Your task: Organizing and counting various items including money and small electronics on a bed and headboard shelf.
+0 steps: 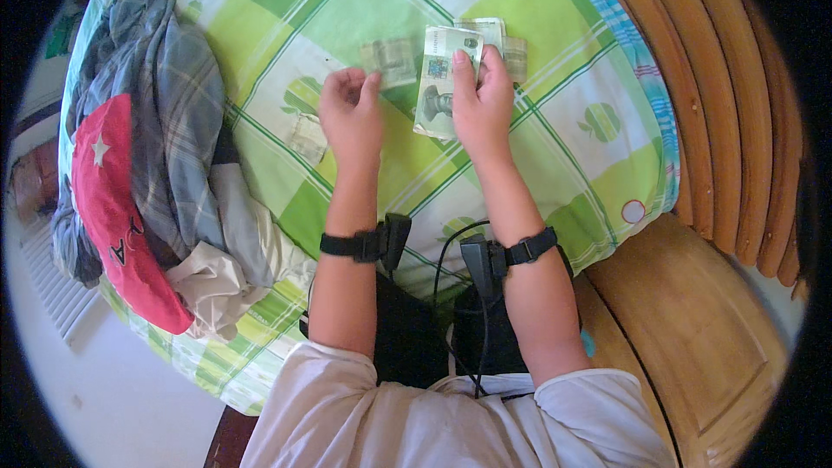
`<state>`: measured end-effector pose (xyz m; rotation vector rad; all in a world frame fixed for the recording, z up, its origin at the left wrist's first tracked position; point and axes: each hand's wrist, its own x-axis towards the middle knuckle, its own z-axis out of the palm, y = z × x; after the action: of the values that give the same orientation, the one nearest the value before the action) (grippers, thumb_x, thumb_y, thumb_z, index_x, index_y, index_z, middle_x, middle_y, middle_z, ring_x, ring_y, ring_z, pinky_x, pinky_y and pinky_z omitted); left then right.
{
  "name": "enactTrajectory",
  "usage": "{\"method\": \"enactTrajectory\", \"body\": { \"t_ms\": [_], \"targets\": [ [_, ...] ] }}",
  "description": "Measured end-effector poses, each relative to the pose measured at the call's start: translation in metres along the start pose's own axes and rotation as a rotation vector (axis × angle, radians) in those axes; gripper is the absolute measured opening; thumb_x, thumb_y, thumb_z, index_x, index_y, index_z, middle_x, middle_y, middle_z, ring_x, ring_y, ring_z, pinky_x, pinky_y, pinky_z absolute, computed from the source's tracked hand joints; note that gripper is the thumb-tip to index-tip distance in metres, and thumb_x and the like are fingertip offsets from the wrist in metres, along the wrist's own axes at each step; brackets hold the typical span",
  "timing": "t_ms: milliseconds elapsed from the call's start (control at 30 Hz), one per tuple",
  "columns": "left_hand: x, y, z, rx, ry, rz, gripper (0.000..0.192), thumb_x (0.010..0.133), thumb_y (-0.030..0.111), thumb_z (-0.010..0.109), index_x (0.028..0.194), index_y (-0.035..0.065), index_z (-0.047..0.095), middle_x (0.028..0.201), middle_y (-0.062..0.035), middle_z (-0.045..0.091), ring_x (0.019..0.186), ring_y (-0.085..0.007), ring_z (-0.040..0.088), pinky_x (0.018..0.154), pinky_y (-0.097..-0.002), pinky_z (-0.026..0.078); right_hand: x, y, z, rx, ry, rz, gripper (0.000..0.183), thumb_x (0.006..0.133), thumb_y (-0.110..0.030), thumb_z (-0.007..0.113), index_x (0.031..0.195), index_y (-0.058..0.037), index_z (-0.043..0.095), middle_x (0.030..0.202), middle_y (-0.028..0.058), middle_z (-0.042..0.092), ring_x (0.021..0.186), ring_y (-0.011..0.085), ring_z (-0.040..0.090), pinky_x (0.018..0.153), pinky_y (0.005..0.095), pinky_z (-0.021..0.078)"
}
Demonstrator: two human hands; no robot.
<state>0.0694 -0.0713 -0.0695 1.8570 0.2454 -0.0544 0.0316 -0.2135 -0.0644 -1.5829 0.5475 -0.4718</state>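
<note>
My right hand (484, 97) grips greenish banknotes (437, 75), printed with a portrait, its thumb across the front. Behind these, a second pale note (491, 26) and a browner note (517, 60) stick out; whether they are held or lie on the sheet, I cannot tell. My left hand (351, 104) is curled, thumb and fingertips close together. At its thumb tip is a blurred banknote (392, 62); whether the fingers pinch it is unclear. Left of that wrist, a small creased note (307, 138) lies on the green checked sheet (403, 175), partly hidden by the hand.
Crumpled plaid cloth (156, 104), a red cap-like item with a star (107, 175) and pale fabric (211, 279) are heaped on the left. Curved wooden slats (721, 97) and a wooden panel (695, 331) border the right. Black straps with devices (390, 237) circle both forearms; a cable (437, 266) hangs between them.
</note>
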Motion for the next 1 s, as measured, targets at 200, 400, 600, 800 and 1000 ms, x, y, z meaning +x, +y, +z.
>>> {"method": "enactTrajectory", "body": {
  "t_ms": [200,400,600,800,1000],
  "targets": [
    [-0.041,0.022,-0.037,-0.145,0.05,-0.196,0.026,0.095,0.023,0.067,0.078,0.0046,0.059,0.066,0.0038,0.053,0.059,-0.0044,0.042,0.053,-0.0224,0.031,-0.004,-0.014,-0.001,0.131,-0.097,0.117,0.021,0.097,-0.017,0.058,0.104,0.0026,0.056,0.082,0.0112,0.066,0.071,0.015,0.062,0.064,0.0293,0.0478],
    [-0.045,0.014,-0.049,-0.394,0.091,-0.31,0.034,0.097,0.027,0.063,0.069,0.0079,0.058,0.065,0.0067,0.047,0.057,-0.0027,0.035,0.051,-0.0233,0.024,-0.013,-0.032,-0.002,-0.159,-0.204,0.079,0.036,0.095,-0.014,0.059,0.13,-0.0074,0.057,0.083,0.0147,0.069,0.068,0.0165,0.065,0.063,0.0301,0.0498],
    [-0.034,0.026,-0.038,-0.43,0.043,-0.293,0.037,0.097,0.026,0.063,0.065,0.0105,0.054,0.064,0.0095,0.043,0.058,-0.0016,0.032,0.052,-0.0238,0.022,-0.019,-0.028,0.002,-0.236,-0.421,-0.071,0.026,0.091,-0.018,0.065,0.115,-0.006,0.067,0.091,0.021,0.069,0.08,0.0347,0.068,0.07,0.0372,0.0523],
    [-0.032,0.012,-0.036,-0.448,-0.046,-0.373,0.036,0.097,0.025,0.063,0.065,0.0108,0.054,0.065,0.0084,0.045,0.059,-0.0019,0.035,0.053,-0.0227,0.025,-0.02,-0.026,0.005,-0.231,-0.481,-0.098,0.026,0.088,-0.02,0.07,0.105,-0.001,0.068,0.087,0.019,0.07,0.07,0.0282,0.065,0.067,0.0345,0.0507],
    [-0.025,0.003,-0.046,-0.44,-0.36,-0.236,0.024,0.095,0.017,0.066,0.073,0.0084,0.058,0.071,0.0068,0.053,0.065,-0.0033,0.045,0.059,-0.0206,0.035,-0.01,0.004,0.01,0.046,-0.329,0.115,0.023,0.089,-0.019,0.069,0.093,0.0038,0.066,0.078,0.0055,0.067,0.074,0.009,0.057,0.067,0.0279,0.0475]
  ]
}}
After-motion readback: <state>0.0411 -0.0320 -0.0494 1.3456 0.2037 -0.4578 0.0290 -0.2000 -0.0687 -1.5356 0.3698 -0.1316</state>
